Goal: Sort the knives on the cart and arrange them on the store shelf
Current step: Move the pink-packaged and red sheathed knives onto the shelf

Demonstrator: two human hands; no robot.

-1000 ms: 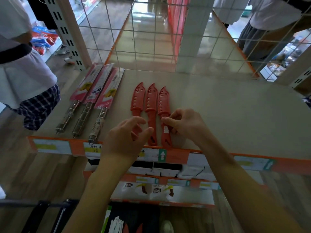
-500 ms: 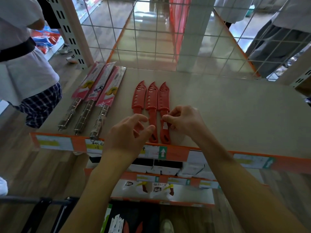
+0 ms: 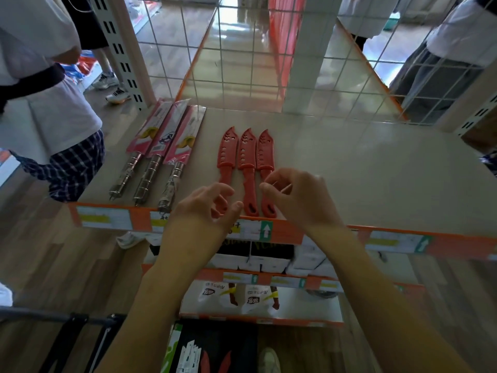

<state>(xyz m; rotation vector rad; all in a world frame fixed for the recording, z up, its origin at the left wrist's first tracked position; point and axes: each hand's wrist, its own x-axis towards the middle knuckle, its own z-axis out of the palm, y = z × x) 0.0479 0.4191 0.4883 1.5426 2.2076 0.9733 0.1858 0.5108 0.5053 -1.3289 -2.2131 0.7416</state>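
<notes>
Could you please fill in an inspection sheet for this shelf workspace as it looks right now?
Surface: beige top shelf, orange front edge with price labels.
Job's things: three red sheathed knives side by side, tips to the back; three packaged knives with steel handles, in a row to their left.
Clutter: nothing seen.
Grippers: left hand loosely curled, holding nothing, over the leftmost red handle; right hand curled at the rightmost red handle, contact unclear.
Cables: nothing seen.
Surroundings: wire grid behind the shelf; boxed goods on the lower shelves; a person standing at left.
</notes>
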